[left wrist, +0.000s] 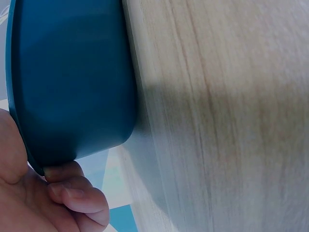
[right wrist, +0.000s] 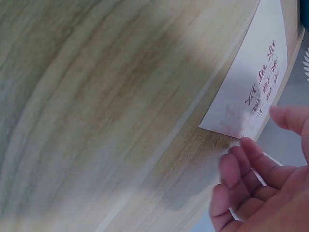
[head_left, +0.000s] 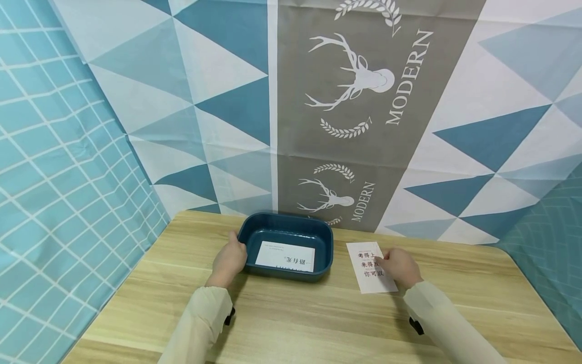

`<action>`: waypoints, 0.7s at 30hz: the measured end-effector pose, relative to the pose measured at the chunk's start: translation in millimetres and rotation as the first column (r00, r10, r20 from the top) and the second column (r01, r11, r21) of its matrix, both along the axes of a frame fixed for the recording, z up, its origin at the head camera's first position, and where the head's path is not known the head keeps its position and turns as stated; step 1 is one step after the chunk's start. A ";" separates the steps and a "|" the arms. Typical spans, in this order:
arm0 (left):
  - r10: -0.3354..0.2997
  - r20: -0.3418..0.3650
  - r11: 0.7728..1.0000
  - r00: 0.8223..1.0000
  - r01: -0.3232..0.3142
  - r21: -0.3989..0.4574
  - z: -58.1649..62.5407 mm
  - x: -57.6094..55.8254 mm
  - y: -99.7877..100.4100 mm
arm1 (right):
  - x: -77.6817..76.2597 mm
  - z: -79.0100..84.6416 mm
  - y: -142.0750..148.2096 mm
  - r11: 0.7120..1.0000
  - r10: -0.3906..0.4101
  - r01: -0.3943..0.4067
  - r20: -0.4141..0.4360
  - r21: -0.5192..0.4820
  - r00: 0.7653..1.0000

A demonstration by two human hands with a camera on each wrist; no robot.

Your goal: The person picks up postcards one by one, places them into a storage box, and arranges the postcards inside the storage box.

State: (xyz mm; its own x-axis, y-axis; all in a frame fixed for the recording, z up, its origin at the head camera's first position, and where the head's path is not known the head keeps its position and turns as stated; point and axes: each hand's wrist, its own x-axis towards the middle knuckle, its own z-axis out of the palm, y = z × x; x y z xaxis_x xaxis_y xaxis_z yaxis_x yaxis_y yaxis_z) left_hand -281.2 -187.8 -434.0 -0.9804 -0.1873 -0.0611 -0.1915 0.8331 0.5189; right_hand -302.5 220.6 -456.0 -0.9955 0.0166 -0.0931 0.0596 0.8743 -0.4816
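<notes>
A dark blue rectangular tub (head_left: 286, 275) stands near the table's back edge. My left hand (head_left: 231, 259) grips its left rim; in the left wrist view the curled fingers (left wrist: 79, 193) lie outside the tub's wall. Inside the tub lies a white card (head_left: 277, 254) with black Chinese characters. To the right of the tub, a second white card (head_left: 367, 280) with dark red printing lies on the wood. My right hand (head_left: 400, 266) is at this card's right edge, its fingertips overlapping the print. Thumb and forefinger stand apart in the right wrist view, fingers loosely bent.
The light wooden table (head_left: 309, 318) has rounded back corners. Right behind it hangs a cloth (head_left: 227, 126) with blue triangles and a grey deer-print band. Blue tile-patterned cloth (head_left: 59, 177) borders the left side, and teal cloth (head_left: 552, 237) the right.
</notes>
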 end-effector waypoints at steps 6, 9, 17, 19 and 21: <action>-0.003 -0.005 1.000 1.000 0.003 -0.001 0.0 -1.0 -0.1 | 0.7 0.5 1.1 1.000 -0.015 0.014 0.048 0.021 0.999; -0.006 -0.003 1.000 1.000 0.006 -0.004 -0.1 -1.0 -0.4 | 0.0 0.4 0.8 0.999 -0.023 0.022 0.054 0.024 0.998; -0.007 -0.005 1.000 1.000 0.007 -0.001 0.0 0.2 -0.8 | -0.4 -1.9 -3.9 0.998 -0.040 0.036 0.058 0.056 0.998; -0.007 -0.001 1.000 1.000 0.007 -0.002 0.6 0.4 -0.9 | -0.2 -1.7 -5.1 0.997 -0.043 0.039 0.055 0.063 0.998; -0.003 0.002 1.000 1.000 0.003 -0.002 1.3 0.6 -0.8 | 0.4 -1.2 -6.1 0.997 -0.046 0.042 0.057 0.060 0.997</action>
State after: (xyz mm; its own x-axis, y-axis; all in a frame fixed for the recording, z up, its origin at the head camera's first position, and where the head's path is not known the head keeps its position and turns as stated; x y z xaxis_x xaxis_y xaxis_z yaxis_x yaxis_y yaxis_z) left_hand -280.6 -188.6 -432.7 -0.9809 -0.1843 -0.0627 -0.1899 0.8350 0.5165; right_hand -302.1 214.5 -457.2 -0.9866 0.0673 -0.1486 0.1250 0.8970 -0.4239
